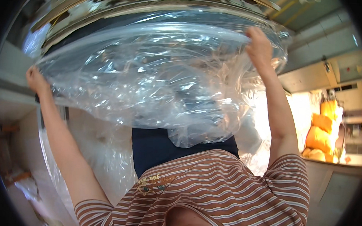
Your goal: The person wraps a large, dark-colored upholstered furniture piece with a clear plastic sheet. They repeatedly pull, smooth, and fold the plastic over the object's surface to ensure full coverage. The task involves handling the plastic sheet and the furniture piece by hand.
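Observation:
A wide sheet of clear plastic film (150, 70) stretches between my two hands, wrinkled and shiny. My left hand (37, 80) is closed on its edge at the far left, with the arm reaching out. Higher up on the right, my right hand (259, 46) grips the same film in a fist near the far edge. Between them the upper edge runs nearly taut, while the lower part hangs in loose folds in front of my dark trousers (150, 146). The fingertips of both hands are partly hidden by the hands themselves.
Beyond the film lies a long frame with wooden and metal rails (112, 11). More clear film (109, 150) hangs down on my left side. At the right are a bright opening, orange bags (321, 132) in a pile and a wooden panel (309, 79).

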Tool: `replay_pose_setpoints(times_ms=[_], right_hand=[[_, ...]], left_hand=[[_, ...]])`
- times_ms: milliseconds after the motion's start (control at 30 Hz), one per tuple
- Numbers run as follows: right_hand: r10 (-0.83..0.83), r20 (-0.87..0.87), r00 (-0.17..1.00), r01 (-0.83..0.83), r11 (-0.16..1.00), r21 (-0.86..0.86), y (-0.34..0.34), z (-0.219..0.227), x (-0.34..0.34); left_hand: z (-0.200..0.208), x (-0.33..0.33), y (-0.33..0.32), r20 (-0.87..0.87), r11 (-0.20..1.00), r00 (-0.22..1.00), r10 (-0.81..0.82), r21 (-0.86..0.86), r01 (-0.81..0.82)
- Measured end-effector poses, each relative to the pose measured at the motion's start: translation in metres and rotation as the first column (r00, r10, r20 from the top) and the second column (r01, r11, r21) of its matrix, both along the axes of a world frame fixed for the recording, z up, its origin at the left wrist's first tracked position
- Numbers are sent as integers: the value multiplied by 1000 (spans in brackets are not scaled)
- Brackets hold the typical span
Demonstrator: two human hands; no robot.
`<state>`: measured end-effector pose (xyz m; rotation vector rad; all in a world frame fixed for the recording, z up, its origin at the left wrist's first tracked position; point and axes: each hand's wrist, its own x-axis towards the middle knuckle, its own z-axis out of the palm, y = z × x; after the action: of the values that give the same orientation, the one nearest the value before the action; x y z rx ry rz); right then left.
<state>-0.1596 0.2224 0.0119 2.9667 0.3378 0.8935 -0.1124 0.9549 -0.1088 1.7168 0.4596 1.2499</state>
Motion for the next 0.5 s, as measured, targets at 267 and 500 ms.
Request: replay_pose_setpoints(times_ms=[267,500], right_hand=[[-594,1,805,588,798,133,-308,97,-134],[-528,597,604,659,752,-2,-267,162,6]], left_hand=[[-5,5,11,-204,993,979,0,114,24],[2,1,-3,-435,934,855,284,327,-144]])
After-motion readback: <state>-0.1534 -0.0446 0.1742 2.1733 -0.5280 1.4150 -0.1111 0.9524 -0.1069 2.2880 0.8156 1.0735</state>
